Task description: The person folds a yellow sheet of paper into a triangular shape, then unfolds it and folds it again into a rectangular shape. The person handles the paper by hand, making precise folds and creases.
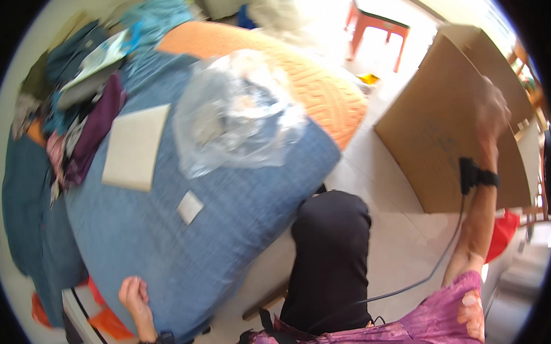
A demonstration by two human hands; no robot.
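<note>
My right hand, blurred, reaches out to the upper edge of a large brown cardboard box on the floor at the right. Its fingers look bent over that edge. A dark strap with a small black device circles this wrist, and a cable runs from it toward my waist. Down at the lower left, my left hand is by the edge of the blue-covered bed. Its fingers are curled in and nothing shows in them. A clear plastic bag lies crumpled on the bed.
A cream flat sheet or board and a small white square lie on the bed. Clothes are heaped at the far left. An orange textured cover spans the bed's far side. A red stool stands beyond.
</note>
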